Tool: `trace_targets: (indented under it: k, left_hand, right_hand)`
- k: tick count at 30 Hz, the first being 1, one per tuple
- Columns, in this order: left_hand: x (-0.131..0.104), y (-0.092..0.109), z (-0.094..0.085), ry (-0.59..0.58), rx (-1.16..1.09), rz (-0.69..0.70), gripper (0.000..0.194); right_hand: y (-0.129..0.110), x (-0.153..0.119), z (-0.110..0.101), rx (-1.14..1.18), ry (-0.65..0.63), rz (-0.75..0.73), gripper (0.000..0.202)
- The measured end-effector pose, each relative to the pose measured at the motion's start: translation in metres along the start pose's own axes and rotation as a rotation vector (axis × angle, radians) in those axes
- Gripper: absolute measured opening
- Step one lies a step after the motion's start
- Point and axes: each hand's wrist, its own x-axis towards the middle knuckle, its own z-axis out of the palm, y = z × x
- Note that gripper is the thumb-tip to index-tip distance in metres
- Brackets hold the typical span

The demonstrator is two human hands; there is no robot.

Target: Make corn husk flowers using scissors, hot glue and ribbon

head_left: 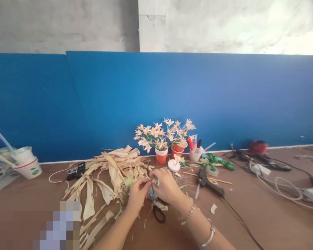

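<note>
My left hand [138, 193] and my right hand [166, 184] meet over the middle of the table, fingertips pinched together. Whatever they hold between them is too small and covered to make out. Just below lies a black looped handle [159, 214], seemingly of scissors, partly under scraps. Dried corn husks [114, 170] are heaped beside my left hand, with a pale green roll [127, 182] close to it. Beyond my fingers stands an orange paper cup [161, 158] of pale husk-like flowers [156, 133]. A round white lid-like piece [174, 166] sits close behind my right hand.
A black glue gun [210, 183] lies to the right, its cord trailing forward. Behind it are green twisted stems [220, 161], a tape roll [212, 170] and a pen cup [195, 154]. White cables [279, 187] spread far right; a paper cup [28, 168] stands far left. A blue partition [198, 93] closes the back.
</note>
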Motion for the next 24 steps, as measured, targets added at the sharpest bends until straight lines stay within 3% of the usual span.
trace_targets:
  k: [10,16,21,24]
  left_hand:
    - [-0.002,0.001,-0.003,0.056,0.101,0.029,0.023]
    - [-0.001,0.002,-0.003,0.022,0.076,-0.010,0.026]
    - [0.000,0.001,-0.006,-0.039,0.087,0.053,0.023]
    - [-0.001,0.003,-0.007,-0.070,0.119,0.119,0.017]
  right_hand:
    - [-0.002,-0.001,-0.001,0.015,0.010,-0.030,0.017]
    - [0.001,0.000,-0.002,-0.009,0.010,-0.009,0.012]
    - [0.007,0.002,-0.005,0.122,-0.035,0.079,0.013]
    - [0.011,0.003,-0.008,0.307,-0.144,0.218,0.014]
